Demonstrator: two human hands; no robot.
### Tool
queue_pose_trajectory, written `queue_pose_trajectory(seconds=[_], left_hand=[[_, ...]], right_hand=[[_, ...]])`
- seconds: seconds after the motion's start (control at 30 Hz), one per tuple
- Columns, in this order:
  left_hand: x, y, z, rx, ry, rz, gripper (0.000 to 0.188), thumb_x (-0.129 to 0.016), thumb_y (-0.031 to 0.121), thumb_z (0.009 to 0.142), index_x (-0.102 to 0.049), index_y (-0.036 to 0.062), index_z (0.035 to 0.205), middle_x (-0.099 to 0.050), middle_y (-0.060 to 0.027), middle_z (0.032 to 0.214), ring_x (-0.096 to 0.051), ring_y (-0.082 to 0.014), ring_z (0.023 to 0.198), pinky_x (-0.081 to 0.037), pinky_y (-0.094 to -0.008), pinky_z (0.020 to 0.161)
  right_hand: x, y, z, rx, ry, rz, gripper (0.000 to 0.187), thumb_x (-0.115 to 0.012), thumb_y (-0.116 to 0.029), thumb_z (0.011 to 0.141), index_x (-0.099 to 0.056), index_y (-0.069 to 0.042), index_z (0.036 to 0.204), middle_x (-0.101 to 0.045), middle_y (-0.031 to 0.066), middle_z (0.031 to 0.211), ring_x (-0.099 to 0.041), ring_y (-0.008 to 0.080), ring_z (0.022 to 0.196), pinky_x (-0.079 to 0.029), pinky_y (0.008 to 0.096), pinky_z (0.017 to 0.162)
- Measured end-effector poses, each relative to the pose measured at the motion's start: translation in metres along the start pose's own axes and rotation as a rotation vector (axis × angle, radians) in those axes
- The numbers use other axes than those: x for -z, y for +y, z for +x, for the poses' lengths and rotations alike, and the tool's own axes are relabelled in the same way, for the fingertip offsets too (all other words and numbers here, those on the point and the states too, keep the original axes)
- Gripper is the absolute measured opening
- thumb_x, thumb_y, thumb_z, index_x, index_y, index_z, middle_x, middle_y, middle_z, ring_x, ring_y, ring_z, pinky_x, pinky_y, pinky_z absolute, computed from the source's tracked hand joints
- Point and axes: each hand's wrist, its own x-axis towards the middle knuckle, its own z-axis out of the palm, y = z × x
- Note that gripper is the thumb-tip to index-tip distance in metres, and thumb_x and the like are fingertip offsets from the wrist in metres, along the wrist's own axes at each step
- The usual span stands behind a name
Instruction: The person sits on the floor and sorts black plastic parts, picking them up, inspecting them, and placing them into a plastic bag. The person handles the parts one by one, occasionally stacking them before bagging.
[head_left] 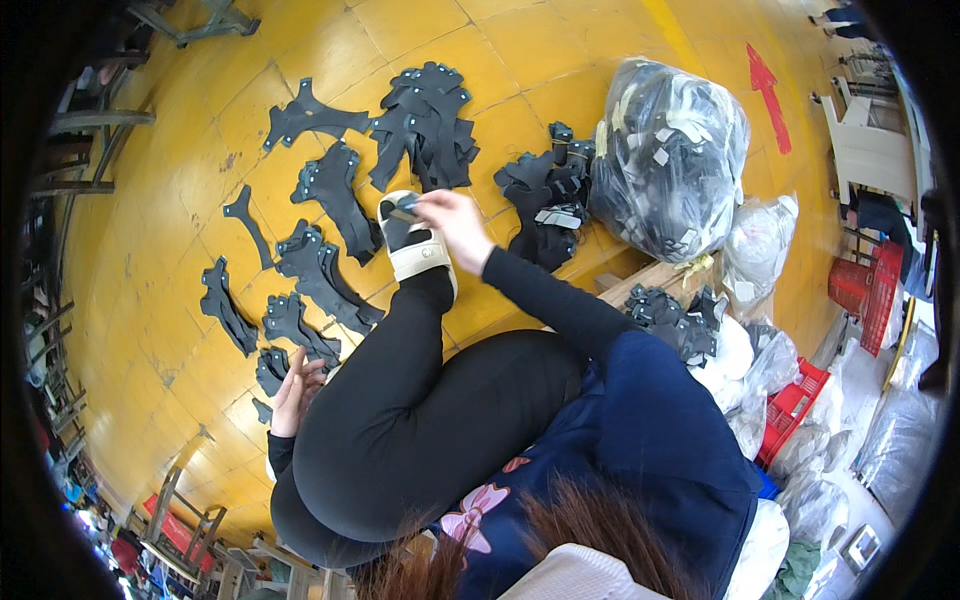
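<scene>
My right hand point(455, 225) is closed in a pinch just above the cream sandal point(420, 258) on my foot. Something small and dark with a bluish edge shows at its fingertips, too blurred to name. Down by my knee, my left hand point(293, 392) is open, its fingers stretched and partly overlapping a small stack of black cut pieces point(270, 370). Around the foot lie several more piles of flat black pieces: a large pile point(425, 125) beyond the sandal, a stack point(338, 195) left of it, and a bundle point(545, 195) to its right. Small pale labels sit on many of them.
A big clear plastic bag point(670, 150) packed with dark and white pieces stands at the right, beside a smaller clear bag point(760, 245). Nearer me are a heap of dark pieces point(670, 315) and red baskets point(795, 405). Metal frames point(100, 120) line the left edge of the yellow floor.
</scene>
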Motion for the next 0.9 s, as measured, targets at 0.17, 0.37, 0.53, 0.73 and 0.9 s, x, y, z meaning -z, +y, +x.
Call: queue_pose_trajectory(seconds=[0.17,0.37,0.53,0.73,0.9], left_hand=[[0.007,-0.021,-0.011,-0.033,0.035,-0.009,0.061,-0.041,0.034,0.098,-0.018,0.0043,0.145,-0.048,-0.0121,0.128,-0.052,-0.0149,0.105,-0.040,-0.0268,0.092],[0.023,-0.038,-0.029,-0.033,0.076,-0.073,0.058,-0.042,0.031,0.098,-0.021,0.0041,0.144,-0.048,-0.0135,0.128,-0.052,-0.0165,0.106,-0.041,-0.0293,0.093],[-0.009,-0.009,-0.017,-0.048,0.132,-0.066,0.053,-0.041,0.026,0.098,-0.025,0.0040,0.143,-0.049,-0.0137,0.128,-0.053,-0.0173,0.106,-0.040,-0.0305,0.095],[0.004,-0.026,-0.041,-0.042,0.244,-0.019,0.049,-0.042,0.028,0.098,-0.030,0.0084,0.142,-0.052,-0.0095,0.126,-0.053,-0.0144,0.107,-0.039,-0.0269,0.092],[0.014,-0.064,-0.034,-0.259,0.349,-0.353,0.041,-0.042,0.018,0.098,-0.036,0.0037,0.136,-0.054,-0.0143,0.124,-0.055,-0.0163,0.105,-0.043,-0.0288,0.092]], right_hand=[[0.081,-0.021,0.002,0.180,0.316,-0.118,0.015,-0.060,-0.006,0.085,-0.060,-0.003,0.100,-0.061,0.0021,0.085,-0.057,0.0092,0.072,-0.044,0.0225,0.063],[0.142,-0.063,0.024,0.376,0.472,-0.297,0.023,-0.056,0.001,0.086,-0.056,-0.002,0.108,-0.057,0.0012,0.086,-0.053,0.0074,0.073,-0.043,0.0203,0.065],[0.229,-0.077,0.069,0.439,0.721,-0.715,0.032,-0.063,-0.001,0.080,-0.059,-0.005,0.112,-0.063,0.0072,0.085,-0.058,0.0146,0.078,-0.046,0.0278,0.073],[0.261,-0.060,0.113,0.245,0.433,-1.280,0.029,-0.059,-0.006,0.078,-0.066,-0.006,0.106,-0.066,0.0160,0.104,-0.063,0.0268,0.100,-0.048,0.0341,0.087],[0.286,-0.054,0.131,0.362,0.219,-0.982,0.033,-0.059,-0.001,0.081,-0.058,0.003,0.115,-0.064,0.0157,0.110,-0.060,0.0226,0.104,-0.041,0.0314,0.094]])
